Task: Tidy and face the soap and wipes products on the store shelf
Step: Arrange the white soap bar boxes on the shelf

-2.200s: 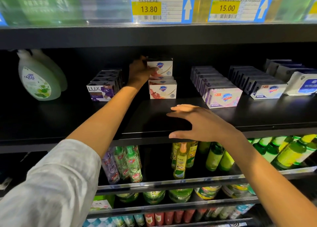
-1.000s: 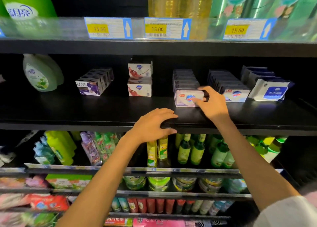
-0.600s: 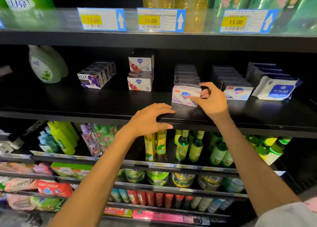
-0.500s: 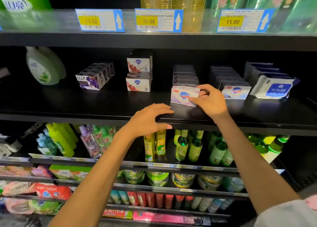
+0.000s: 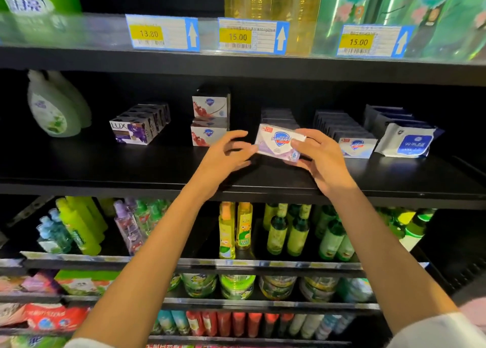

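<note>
Right hand (image 5: 319,161) grasps 1 soap box (image 5: 279,143), lifted, tilted above the shelf (image 5: 131,169); left hand (image 5: 226,155) seemingly fingertips its end. Boxes left of it look faced; the wipes (image 5: 409,142), right, look untidy.

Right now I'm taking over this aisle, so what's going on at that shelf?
A person is straightening the soap section. Their right hand grips a lilac soap box, lifted and tilted in front of its row on the black shelf, label facing out. The left hand touches the box's left end with its fingertips. Nearby, the purple soap boxes, the two stacked red-print boxes and the wipes pack sit on the shelf.
</note>
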`<move>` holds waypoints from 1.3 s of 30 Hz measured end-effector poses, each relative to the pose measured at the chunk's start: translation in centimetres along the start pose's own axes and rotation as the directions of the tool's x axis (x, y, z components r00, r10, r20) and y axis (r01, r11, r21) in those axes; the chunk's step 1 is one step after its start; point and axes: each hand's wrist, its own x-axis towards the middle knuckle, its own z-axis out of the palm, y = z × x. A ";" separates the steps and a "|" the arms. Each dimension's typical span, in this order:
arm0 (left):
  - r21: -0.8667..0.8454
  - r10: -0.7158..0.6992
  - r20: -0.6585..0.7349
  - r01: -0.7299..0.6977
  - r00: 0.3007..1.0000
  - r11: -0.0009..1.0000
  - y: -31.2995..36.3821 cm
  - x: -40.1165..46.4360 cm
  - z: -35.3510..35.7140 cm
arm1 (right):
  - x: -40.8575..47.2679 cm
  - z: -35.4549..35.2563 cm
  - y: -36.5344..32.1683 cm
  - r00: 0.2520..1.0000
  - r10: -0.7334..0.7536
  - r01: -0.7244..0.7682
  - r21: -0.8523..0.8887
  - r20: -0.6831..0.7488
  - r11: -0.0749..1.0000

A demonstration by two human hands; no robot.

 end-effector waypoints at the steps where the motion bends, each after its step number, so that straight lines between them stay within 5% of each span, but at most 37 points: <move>1: -0.095 -0.028 0.011 0.029 1.000 0.995 0.1 0.5 0.4 | 0.0 0.2 0.1 1.000 -0.001 0.001 -0.014 -0.002 1.000; 7: -0.267 -0.101 0.086 0.121 0.991 0.956 -0.4 2.2 1.8 | -0.2 -0.5 0.8 0.999 -0.035 0.032 -0.094 -0.023 0.995; 19: -0.275 -0.115 0.136 0.149 0.984 0.950 -0.5 2.2 1.2 | -0.8 0.4 0.6 0.998 -0.054 0.059 -0.197 0.028 0.979; 29: -0.342 -0.117 0.115 0.150 0.986 0.928 -0.4 2.4 1.0 | -0.8 1.0 0.2 0.997 0.027 -0.018 -0.114 0.071 0.993; 39: -0.322 -0.048 0.212 0.116 0.976 0.940 -0.5 2.1 0.6 | -1.0 0.2 0.6 0.994 -0.070 0.080 -0.121 0.087 0.989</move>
